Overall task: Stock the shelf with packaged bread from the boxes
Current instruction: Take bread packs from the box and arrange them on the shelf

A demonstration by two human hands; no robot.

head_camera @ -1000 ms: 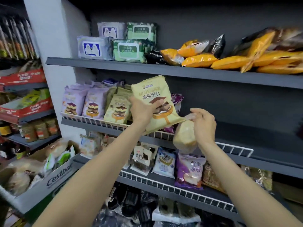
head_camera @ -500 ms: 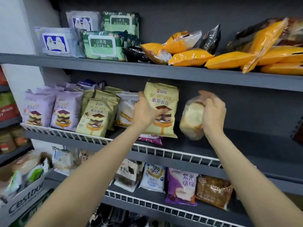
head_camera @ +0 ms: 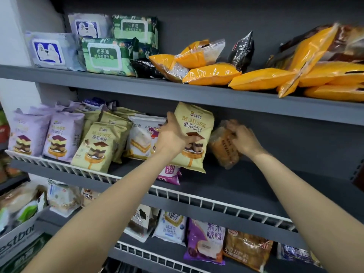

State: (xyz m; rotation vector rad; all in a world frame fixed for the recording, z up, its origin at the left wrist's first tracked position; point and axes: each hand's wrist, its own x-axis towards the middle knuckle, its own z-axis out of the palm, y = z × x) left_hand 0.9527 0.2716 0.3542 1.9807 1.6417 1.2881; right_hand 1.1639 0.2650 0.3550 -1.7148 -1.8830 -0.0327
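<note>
Dark grey middle shelf (head_camera: 246, 182) with white wire front rail, left hand (head_camera: 173, 137) gripping an upright yellow mousse bread bag (head_camera: 194, 123) above it, right hand (head_camera: 243, 138) clutching a clear-wrapped loaf (head_camera: 222, 146) just right of that bag, purple and yellow bags lined up at the shelf's left end, orange packets (head_camera: 212, 74) on the shelf above, white wall (head_camera: 11, 36) at far left

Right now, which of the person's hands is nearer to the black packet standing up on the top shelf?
Right. The right hand grips a clear-wrapped bread almost straight below the black packet; the left hand, holding the yellow mousse bread pack, is below and further left.

Matt grey metal shelf (head_camera: 197, 95), white wire rail (head_camera: 216, 203), glossy plastic orange bags (head_camera: 212, 73), clear crinkly bread wrap (head_camera: 222, 146)
</note>
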